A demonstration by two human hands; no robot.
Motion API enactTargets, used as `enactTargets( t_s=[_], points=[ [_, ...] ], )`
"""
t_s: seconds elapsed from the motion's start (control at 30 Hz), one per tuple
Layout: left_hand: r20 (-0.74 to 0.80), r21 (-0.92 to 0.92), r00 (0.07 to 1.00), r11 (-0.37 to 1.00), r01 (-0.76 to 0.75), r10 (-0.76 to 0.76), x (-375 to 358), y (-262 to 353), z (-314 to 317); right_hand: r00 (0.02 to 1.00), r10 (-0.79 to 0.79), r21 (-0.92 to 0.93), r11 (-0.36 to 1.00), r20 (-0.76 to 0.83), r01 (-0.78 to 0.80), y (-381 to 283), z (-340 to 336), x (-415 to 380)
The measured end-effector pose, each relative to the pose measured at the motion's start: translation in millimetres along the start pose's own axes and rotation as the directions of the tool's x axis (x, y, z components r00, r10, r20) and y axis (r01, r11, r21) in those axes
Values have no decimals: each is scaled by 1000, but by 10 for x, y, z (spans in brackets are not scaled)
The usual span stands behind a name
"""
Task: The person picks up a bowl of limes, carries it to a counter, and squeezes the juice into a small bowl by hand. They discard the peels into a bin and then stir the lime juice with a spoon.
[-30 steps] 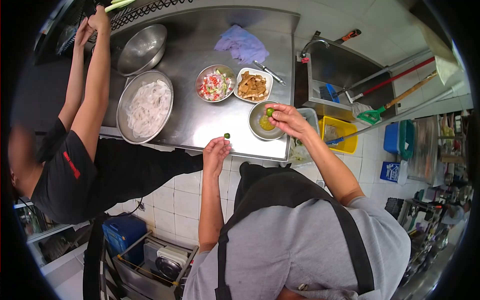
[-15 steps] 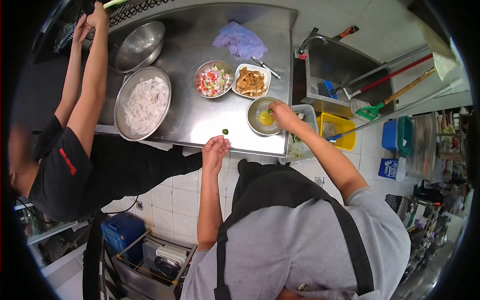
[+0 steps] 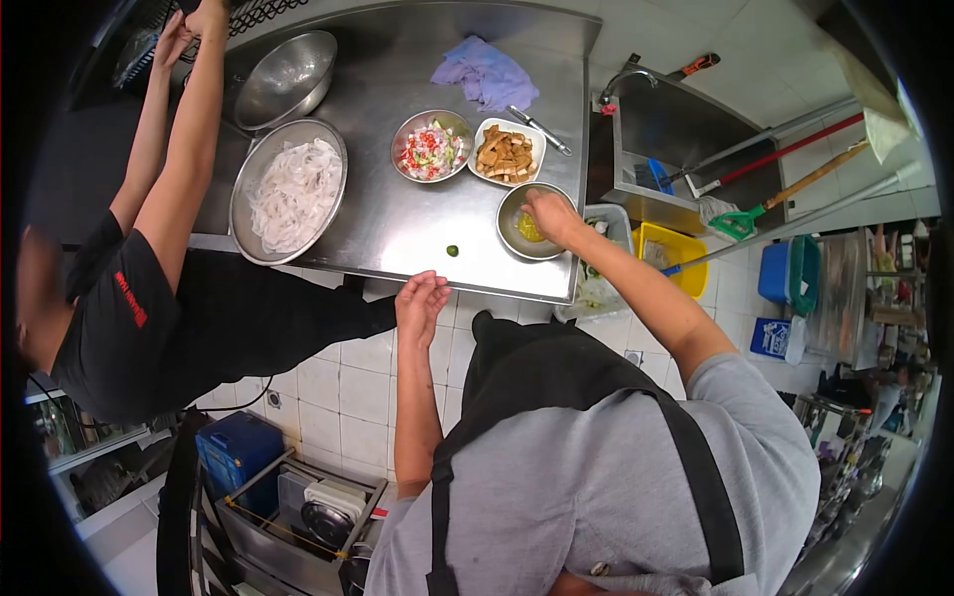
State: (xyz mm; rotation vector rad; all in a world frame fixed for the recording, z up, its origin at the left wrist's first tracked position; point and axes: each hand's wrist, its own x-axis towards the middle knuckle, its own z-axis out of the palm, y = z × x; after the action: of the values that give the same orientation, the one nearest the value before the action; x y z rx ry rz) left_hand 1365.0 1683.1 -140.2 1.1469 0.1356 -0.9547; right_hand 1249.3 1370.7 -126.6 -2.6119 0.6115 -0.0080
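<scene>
My right hand (image 3: 553, 217) is closed over the small steel bowl (image 3: 510, 236) with yellow liquid (image 3: 529, 228) in it. In the earlier view a green citrus piece showed between its fingers; now the fingers hide what they hold. My left hand (image 3: 422, 303) is palm up at the counter's front edge, its fingers curled but apart, with nothing seen in them. Just above it a small green citrus fruit (image 3: 452, 251) lies on the steel counter (image 3: 397, 223). Behind are a bowl of chopped red and white vegetables (image 3: 432, 151) and a white dish of brown fried pieces (image 3: 505, 154).
A large bowl of white strips (image 3: 291, 195) and an empty steel bowl (image 3: 286, 79) stand at left, near a co-worker's arms (image 3: 189, 149). A purple cloth (image 3: 485, 73) and a peeler (image 3: 539, 130) lie behind. Right are a yellow bin (image 3: 686, 260) and a sink (image 3: 661, 144).
My right hand has turned and lowered over the small bowl, and the green piece in it no longer shows. My left hand stays near the counter edge. The whole view has shifted slightly.
</scene>
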Motion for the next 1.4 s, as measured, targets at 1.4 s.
enactTargets(
  t_s=[1.4],
  points=[
    [62,725,929,624,-293,364,387,77,221,996,80,-184,980,47,-70,-73,137,-29]
  ],
)
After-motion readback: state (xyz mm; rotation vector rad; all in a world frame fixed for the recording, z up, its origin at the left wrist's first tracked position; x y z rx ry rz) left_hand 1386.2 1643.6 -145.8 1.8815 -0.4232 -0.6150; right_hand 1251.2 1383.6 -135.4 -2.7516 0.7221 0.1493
